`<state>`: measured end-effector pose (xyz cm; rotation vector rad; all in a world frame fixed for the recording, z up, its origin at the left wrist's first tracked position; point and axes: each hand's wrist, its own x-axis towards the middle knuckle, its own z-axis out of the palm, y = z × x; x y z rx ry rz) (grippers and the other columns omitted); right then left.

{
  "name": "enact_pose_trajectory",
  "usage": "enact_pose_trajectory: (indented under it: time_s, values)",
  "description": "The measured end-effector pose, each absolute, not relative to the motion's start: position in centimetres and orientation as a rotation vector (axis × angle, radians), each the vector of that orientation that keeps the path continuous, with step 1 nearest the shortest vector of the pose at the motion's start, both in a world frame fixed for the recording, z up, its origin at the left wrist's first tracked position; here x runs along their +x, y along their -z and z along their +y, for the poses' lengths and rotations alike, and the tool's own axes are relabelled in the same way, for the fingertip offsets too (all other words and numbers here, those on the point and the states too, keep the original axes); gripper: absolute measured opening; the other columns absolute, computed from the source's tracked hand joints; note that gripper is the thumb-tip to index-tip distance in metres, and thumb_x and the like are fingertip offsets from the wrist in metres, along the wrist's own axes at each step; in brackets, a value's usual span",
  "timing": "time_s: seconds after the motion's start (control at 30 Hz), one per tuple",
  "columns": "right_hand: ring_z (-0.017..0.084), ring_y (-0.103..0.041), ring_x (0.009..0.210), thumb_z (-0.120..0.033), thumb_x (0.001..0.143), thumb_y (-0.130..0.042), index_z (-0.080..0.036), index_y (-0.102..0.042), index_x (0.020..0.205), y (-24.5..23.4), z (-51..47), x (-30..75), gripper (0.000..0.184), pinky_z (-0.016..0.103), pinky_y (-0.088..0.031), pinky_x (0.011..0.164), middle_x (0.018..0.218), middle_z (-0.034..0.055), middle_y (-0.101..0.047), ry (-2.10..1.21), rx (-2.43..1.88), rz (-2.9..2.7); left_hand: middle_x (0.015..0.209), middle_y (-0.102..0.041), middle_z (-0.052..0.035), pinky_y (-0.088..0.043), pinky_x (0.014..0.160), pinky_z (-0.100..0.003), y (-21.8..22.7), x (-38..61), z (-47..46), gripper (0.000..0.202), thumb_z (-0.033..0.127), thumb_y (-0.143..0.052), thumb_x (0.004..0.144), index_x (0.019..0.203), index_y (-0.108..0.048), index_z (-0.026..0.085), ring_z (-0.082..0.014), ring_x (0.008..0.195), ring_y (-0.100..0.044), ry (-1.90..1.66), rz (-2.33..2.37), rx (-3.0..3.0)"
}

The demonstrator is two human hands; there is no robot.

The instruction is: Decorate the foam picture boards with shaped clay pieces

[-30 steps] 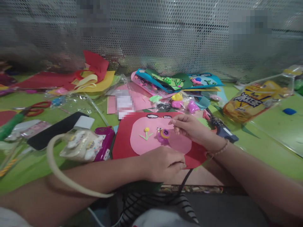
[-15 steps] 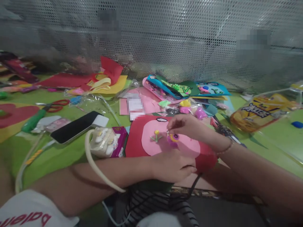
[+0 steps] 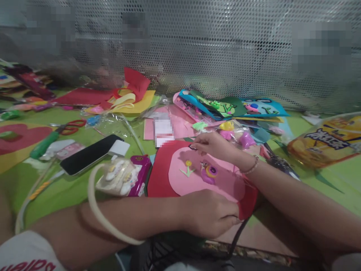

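My right hand [image 3: 216, 148] hovers above the pink paper oval [image 3: 176, 177], thumb and finger pinched on a small dark piece [image 3: 192, 147] too small to name. Under the oval lies red paper [image 3: 158, 173]. On the pink stand a purple and yellow clay snail [image 3: 209, 174] and, left of it, a small yellow clay flower [image 3: 188, 163] with green leaves. My left hand [image 3: 210, 212] rests across the paper's near edge, fingers curled closed; what they hold, if anything, is hidden. A dark strip [image 3: 239, 233] hangs by those fingertips.
A pale loop [image 3: 93, 195] crosses my left forearm. Leftward lie a wipes pack [image 3: 124, 175], a phone [image 3: 90, 154] and scissors [image 3: 73, 127]. Behind the red paper are clay lumps [image 3: 227, 134] and decorated paper crafts [image 3: 222, 103]. A yellow snack bag [image 3: 324, 141] stands right.
My right hand has lifted off the snail and moved slightly left and up, uncovering it. The left hand stays at the near edge, and the whole view has shifted a little.
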<state>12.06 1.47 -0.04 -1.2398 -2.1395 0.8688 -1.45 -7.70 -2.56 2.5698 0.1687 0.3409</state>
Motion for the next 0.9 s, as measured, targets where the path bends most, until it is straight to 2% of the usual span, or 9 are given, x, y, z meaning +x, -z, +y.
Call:
enact_pose_trajectory:
  time_s: [0.13, 0.27, 0.37, 0.5, 0.73, 0.9]
  values:
    - [0.013, -0.059, 0.065, -0.023, 0.072, -0.064, -0.017, -0.060, 0.071, 0.2, 2.3, 11.9, 0.007, 0.024, -0.046, 0.059, 0.070, 0.0002, -0.064, -0.975, -1.144, -2.083, 0.076, -0.064, -0.0036, -0.041, 0.063, -0.022, 2.4, -1.5, -7.8, 0.011, 0.015, -0.050, 0.089, 0.085, -0.059, 0.010, -0.0146, 0.068, -0.057, -0.314, 0.161, 2.576]
    - [0.012, -0.060, 0.066, -0.017, 0.069, -0.064, -0.016, -0.061, 0.072, 0.3, 2.4, 11.5, 0.004, 0.023, -0.046, 0.060, 0.072, -0.0002, -0.065, -1.089, -1.156, -2.023, 0.078, -0.064, -0.0037, -0.042, 0.065, -0.022, 2.3, -1.4, -7.8, 0.012, 0.017, -0.050, 0.089, 0.087, -0.060, 0.010, -0.0151, 0.071, -0.058, -0.284, 0.157, 2.570]
    - [0.012, -0.060, 0.066, -0.019, 0.069, -0.065, -0.016, -0.061, 0.071, 0.5, 2.1, 11.4, 0.005, 0.022, -0.045, 0.057, 0.070, 0.0002, -0.065, -1.178, -1.145, -2.020, 0.078, -0.064, -0.0036, -0.042, 0.065, -0.022, 2.3, -1.4, -7.8, 0.012, 0.016, -0.049, 0.089, 0.088, -0.059, 0.010, -0.0149, 0.071, -0.058, -0.289, 0.154, 2.577]
    - [0.011, -0.060, 0.066, -0.024, 0.073, -0.064, -0.016, -0.064, 0.074, 0.8, 2.1, 11.7, 0.008, 0.022, -0.045, 0.058, 0.073, 0.0010, -0.066, -1.098, -1.113, -2.112, 0.077, -0.064, -0.0036, -0.041, 0.064, -0.022, 2.4, -1.5, -7.7, 0.011, 0.014, -0.049, 0.089, 0.087, -0.060, 0.010, -0.0147, 0.069, -0.057, -0.306, 0.155, 2.593]
    - [0.012, -0.062, 0.071, -0.018, 0.075, -0.061, -0.015, -0.067, 0.082, 0.8, 2.0, 12.0, 0.009, 0.022, -0.048, 0.063, 0.082, 0.0033, -0.069, -1.155, -1.123, -2.172, 0.078, -0.065, -0.0033, -0.042, 0.066, -0.022, 2.5, -1.5, -7.7, 0.015, 0.017, -0.046, 0.091, 0.086, -0.060, 0.012, -0.0145, 0.070, -0.057, -0.313, 0.166, 2.579]
    - [0.011, -0.060, 0.066, -0.021, 0.075, -0.063, -0.017, -0.064, 0.079, 1.5, 2.0, 12.0, 0.006, 0.021, -0.046, 0.058, 0.078, 0.0009, -0.067, -1.165, -1.059, -2.153, 0.081, -0.066, -0.0043, -0.042, 0.068, -0.022, 2.6, -1.5, -7.7, 0.014, 0.016, -0.047, 0.090, 0.087, -0.060, 0.011, -0.0147, 0.073, -0.059, -0.315, 0.173, 2.543]
